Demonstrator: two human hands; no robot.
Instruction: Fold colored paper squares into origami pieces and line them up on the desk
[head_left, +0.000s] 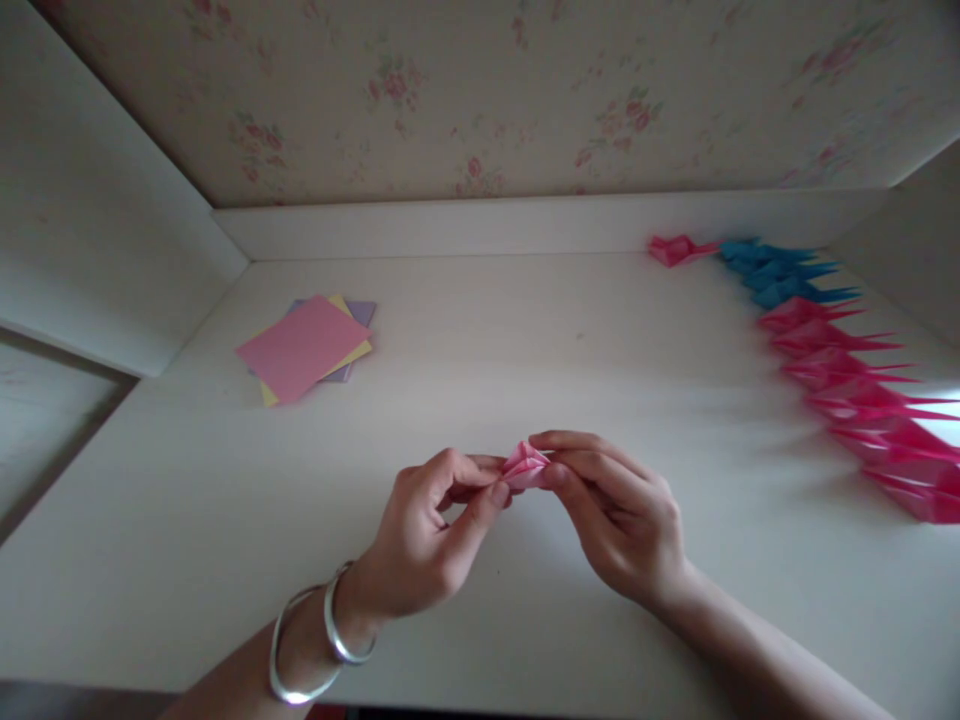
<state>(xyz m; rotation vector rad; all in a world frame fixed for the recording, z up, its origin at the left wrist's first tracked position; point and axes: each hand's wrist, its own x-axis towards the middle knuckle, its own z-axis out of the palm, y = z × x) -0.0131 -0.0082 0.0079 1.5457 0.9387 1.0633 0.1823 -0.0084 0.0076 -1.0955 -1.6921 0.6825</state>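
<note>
A small folded piece of pink origami paper (526, 464) is pinched between both hands above the white table. My left hand (439, 530), with two silver bangles on its wrist, grips the left side between thumb and fingers. On the right side, my right hand (622, 510) pinches the paper with its thumb and fingers, the index finger over the top. The fingertips hide the ends of the folded paper.
At the left lies a fanned stack of pink, yellow and purple paper sheets (306, 348). Along the right stand several deep-pink origami cranes (855, 395) and blue origami cranes (784, 275). One pink crane (679, 250) sits near the back ledge (450, 232).
</note>
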